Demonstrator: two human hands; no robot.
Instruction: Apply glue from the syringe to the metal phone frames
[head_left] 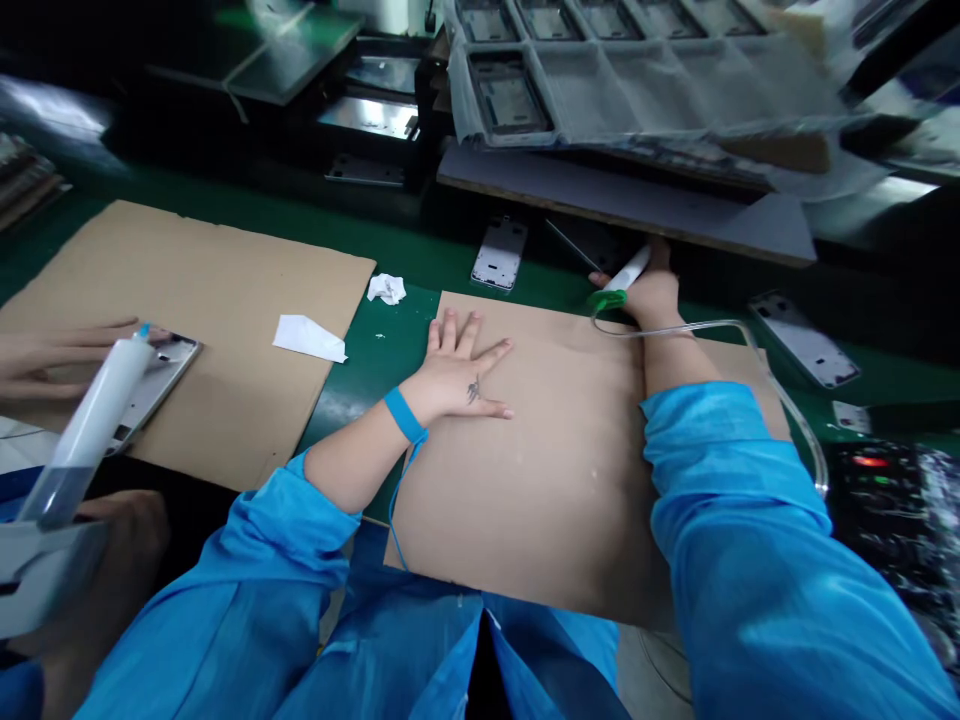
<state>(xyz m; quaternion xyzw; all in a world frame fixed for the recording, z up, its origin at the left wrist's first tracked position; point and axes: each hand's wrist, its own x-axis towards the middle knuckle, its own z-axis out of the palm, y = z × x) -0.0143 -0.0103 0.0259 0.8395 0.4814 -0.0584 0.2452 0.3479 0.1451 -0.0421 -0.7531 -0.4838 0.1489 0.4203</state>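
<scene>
My left hand (454,375) lies flat on a brown cardboard sheet (540,480), fingers spread, with nothing in it. A blue band (405,414) with a cord circles that wrist. At the far edge of the sheet, my right hand (655,290) is closed around a white tube (630,270) with a green piece (607,299) at its near end. A clear hose (720,325) loops from the green piece to the right. A thin rod (571,245) shows close to my right thumb. Ahead of my hands lies a pale phone frame (500,252).
A tray (652,90) of phone frames rests on a raised board (622,200). Another phone frame (804,338) and a box with a red display (870,463) are at right. At left, a co-worker's hands are at a frame (154,385), with a syringe (97,425).
</scene>
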